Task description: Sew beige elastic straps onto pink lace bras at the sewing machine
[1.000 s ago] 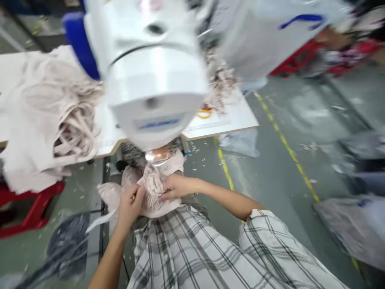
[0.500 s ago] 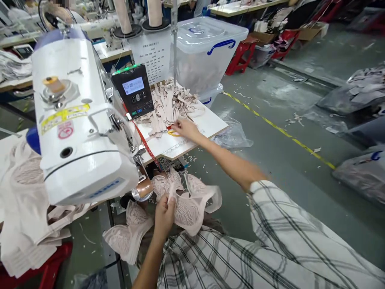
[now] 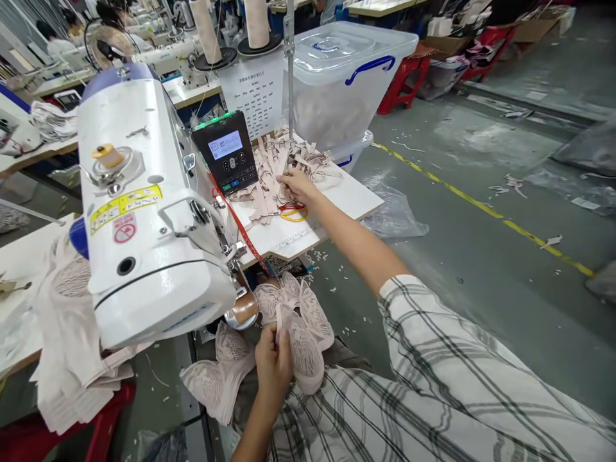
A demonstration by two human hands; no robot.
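My left hand (image 3: 273, 358) is closed on the edge of a pale pink lace bra (image 3: 304, 350), low in front of the sewing machine (image 3: 149, 212). My right hand (image 3: 294, 185) reaches over the white table (image 3: 337, 203) to a heap of pale fabric strips (image 3: 269, 186); its fingers are pinched at the strips, and whether one is between them is hard to see. Yellow-handled scissors (image 3: 294, 215) lie just below this hand. Another lace bra (image 3: 216, 378) hangs beneath the machine head, left of my left hand.
A black control panel (image 3: 228, 154) stands beside the strips. Behind are thread cones (image 3: 256, 24) and a clear lidded bin (image 3: 332, 90). More bra pieces (image 3: 67, 333) hang at the left, above a red stool (image 3: 103, 423).
My right hand has moved from the scissors up to the strips. The bra in my left hand has shifted and its cups hang closer together. The view has turned slightly.
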